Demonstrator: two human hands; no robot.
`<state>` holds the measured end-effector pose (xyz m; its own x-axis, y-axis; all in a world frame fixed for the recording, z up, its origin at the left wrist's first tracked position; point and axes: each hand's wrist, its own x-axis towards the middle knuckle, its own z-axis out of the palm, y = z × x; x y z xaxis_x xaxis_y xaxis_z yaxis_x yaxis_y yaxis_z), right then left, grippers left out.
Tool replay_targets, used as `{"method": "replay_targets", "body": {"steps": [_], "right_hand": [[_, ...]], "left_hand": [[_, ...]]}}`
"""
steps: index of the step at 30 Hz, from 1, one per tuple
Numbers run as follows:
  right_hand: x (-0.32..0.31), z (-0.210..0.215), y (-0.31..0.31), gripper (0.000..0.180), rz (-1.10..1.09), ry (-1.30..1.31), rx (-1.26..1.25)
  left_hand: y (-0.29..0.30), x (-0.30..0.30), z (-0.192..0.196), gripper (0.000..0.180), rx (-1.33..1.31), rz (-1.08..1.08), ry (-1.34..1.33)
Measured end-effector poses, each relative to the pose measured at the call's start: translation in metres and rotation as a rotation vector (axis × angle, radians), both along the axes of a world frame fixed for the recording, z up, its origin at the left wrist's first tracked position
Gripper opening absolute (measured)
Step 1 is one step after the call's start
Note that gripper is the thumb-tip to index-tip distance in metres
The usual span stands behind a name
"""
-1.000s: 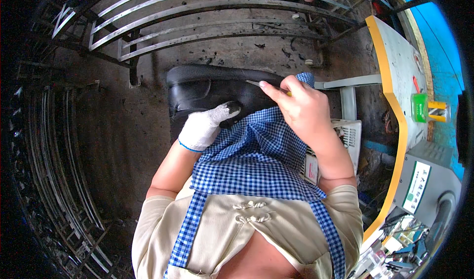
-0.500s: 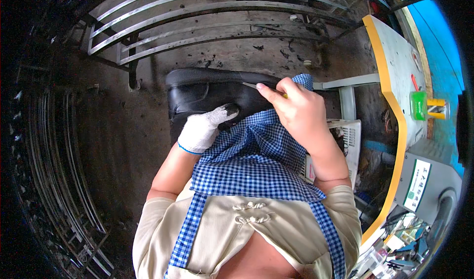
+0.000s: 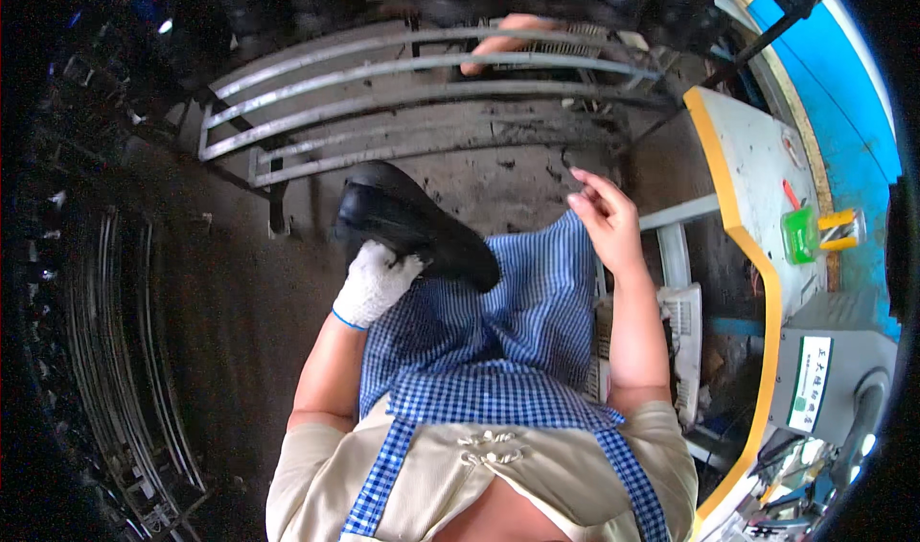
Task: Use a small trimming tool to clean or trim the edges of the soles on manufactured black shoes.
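My left hand (image 3: 377, 278), in a white glove, is gripping the black shoe (image 3: 412, 221) from its near side; where the fingers go behind the glove's edge, I cannot see. The shoe is tilted: one end points up and to the left, away from the body, and the other end comes down over the blue checked apron (image 3: 537, 264).

My right hand (image 3: 613, 221) is bare and is apart from the shoe, in the air near the apron's far edge. The thumb and the first finger have a gap between them, but the other fingers are curled, and I cannot tell if they close on some small thing. A thin dark scrap (image 3: 565, 159) shows just beside the fingertips; I cannot say whether it is held or lies on the floor behind.

In my judgement, the step in hand is the handling of this one shoe by the left hand alone. The next move calls for a firm left grip and a steady angle of the shoe, because one-handed it may turn easily; if the right hand must work on it, it needs first to come back to the shoe.

Farther out, a white crate (image 3: 680, 331) stands below, beside my right forearm. Beyond it is the white counter (image 3: 733, 149) with a yellow-orange edge, carrying a green container (image 3: 797, 235). Past the shoe run the metal rails (image 3: 383, 72) of a rack, with another person's blurred limb (image 3: 508, 42) near them.
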<state>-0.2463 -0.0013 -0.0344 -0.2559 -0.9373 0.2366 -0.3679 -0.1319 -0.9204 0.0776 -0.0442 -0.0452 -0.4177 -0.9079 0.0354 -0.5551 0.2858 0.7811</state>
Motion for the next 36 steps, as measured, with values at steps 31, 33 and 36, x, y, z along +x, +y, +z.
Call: {"method": "replay_targets", "body": {"steps": [31, 33, 36], "right_hand": [[-0.275, -0.014, -0.266, 0.043, -0.478, -1.352, -0.444], [-0.315, -0.048, -0.283, 0.041, -0.420, -1.338, -0.401], [-0.340, -0.069, -0.318, 0.035, -0.315, -1.281, -0.360]], "left_hand": [[-0.248, 0.058, 0.095, 0.038, 0.306, 0.607, 1.301], [-0.254, 0.060, 0.091, 0.036, 0.423, 0.577, 1.398], [-0.243, 0.052, 0.094, 0.034, 0.442, 0.586, 1.386]]}}
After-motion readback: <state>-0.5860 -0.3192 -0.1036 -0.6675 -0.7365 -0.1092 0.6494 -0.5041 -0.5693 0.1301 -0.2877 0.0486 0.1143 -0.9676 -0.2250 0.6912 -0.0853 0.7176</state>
